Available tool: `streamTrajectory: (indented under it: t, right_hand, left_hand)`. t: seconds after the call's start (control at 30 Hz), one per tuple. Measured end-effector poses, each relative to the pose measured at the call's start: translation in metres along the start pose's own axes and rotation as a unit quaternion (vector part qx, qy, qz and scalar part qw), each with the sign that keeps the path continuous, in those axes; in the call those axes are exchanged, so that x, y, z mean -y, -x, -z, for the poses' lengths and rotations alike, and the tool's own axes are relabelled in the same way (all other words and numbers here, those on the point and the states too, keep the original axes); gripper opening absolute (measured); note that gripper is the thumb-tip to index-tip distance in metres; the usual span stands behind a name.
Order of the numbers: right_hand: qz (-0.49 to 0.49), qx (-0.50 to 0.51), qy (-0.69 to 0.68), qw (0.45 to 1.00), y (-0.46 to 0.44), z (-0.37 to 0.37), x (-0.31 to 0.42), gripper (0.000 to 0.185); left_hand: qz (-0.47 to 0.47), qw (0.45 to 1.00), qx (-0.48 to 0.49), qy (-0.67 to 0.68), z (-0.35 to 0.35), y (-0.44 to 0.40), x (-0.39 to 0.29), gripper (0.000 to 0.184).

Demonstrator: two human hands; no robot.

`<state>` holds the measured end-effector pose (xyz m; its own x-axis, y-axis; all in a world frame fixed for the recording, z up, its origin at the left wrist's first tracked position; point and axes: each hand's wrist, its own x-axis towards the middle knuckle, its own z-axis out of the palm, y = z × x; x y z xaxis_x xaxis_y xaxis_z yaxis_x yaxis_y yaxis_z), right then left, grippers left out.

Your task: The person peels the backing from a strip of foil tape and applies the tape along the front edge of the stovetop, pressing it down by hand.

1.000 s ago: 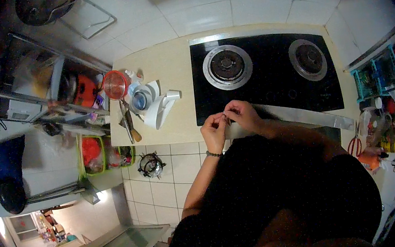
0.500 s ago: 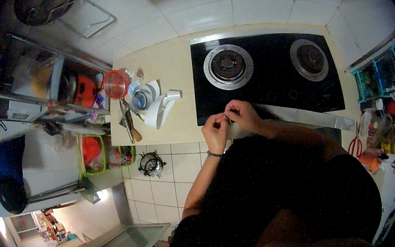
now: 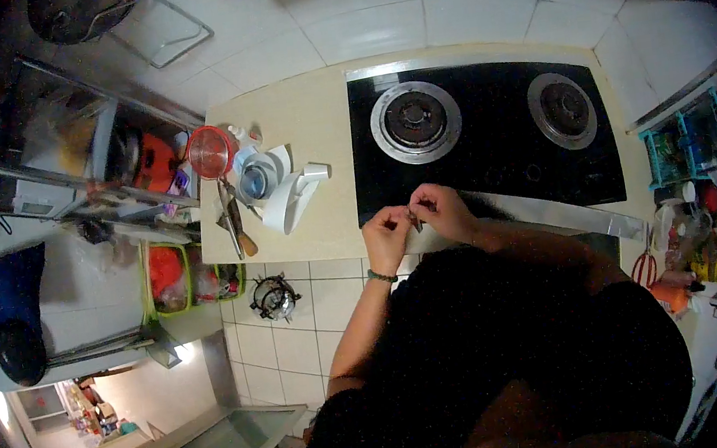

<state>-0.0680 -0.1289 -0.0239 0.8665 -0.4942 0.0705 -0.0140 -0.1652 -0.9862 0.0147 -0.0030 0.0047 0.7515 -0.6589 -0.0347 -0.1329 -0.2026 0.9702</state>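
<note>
My left hand (image 3: pixel 388 236) and my right hand (image 3: pixel 445 212) meet at the front edge of the black stove top (image 3: pixel 491 140). Both are closed, fingertips pinched close together. A small dark object (image 3: pixel 416 219) shows between them, too small to name. Behind my hands lies the left burner (image 3: pixel 416 121), a dark round plate inside a silver ring. The right burner (image 3: pixel 562 109) sits farther off. On the counter to the left are a curled white strip (image 3: pixel 289 204), a roll of tape (image 3: pixel 255 181) and knife-like tools, one with a wooden handle (image 3: pixel 249 244).
A red-rimmed strainer (image 3: pixel 211 151) stands at the counter's left, beside a metal rack (image 3: pixel 102 179). On the tiled floor rests a metal burner grate (image 3: pixel 274 298). Blue baskets (image 3: pixel 688 139) and red-handled scissors (image 3: pixel 644 269) are at the right. A green-edged bin (image 3: pixel 168 279) holds bags.
My left hand has shifted slightly left and its wrist has turned a little. A bit more of the small dark object shows between my fingers. The surroundings look the same.
</note>
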Motion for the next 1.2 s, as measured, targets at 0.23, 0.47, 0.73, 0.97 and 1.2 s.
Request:
streamTrajectory:
  t: [0.23, 0.47, 0.73, 0.97, 1.2]
  right_hand:
    - [0.006, 0.003, -0.021, 1.0, 0.0, -0.002, -0.008, 0.006]
    - [0.008, 0.0, -0.02, 1.0, 0.001, -0.003, -0.008, 0.008]
    - [0.038, 0.018, 0.046, 0.998, 0.002, 0.001, 0.004, 0.004]
    - [0.038, 0.027, 0.047, 0.998, 0.001, 0.002, -0.002, 0.007]
    - [-0.032, 0.054, -0.031, 0.998, 0.002, 0.004, 0.008, 0.007]
  left_hand:
    - [0.019, 0.999, 0.017, 0.032, 0.002, -0.002, 0.007, 0.006]
    - [0.013, 0.998, 0.028, 0.06, 0.003, -0.003, 0.015, 0.005]
    - [0.014, 0.998, 0.022, 0.062, 0.003, -0.003, 0.013, 0.006]
    - [0.01, 0.996, 0.022, 0.089, 0.0, -0.005, 0.02, 0.008]
    - [0.013, 0.991, 0.039, 0.128, 0.003, -0.006, 0.03, 0.01]
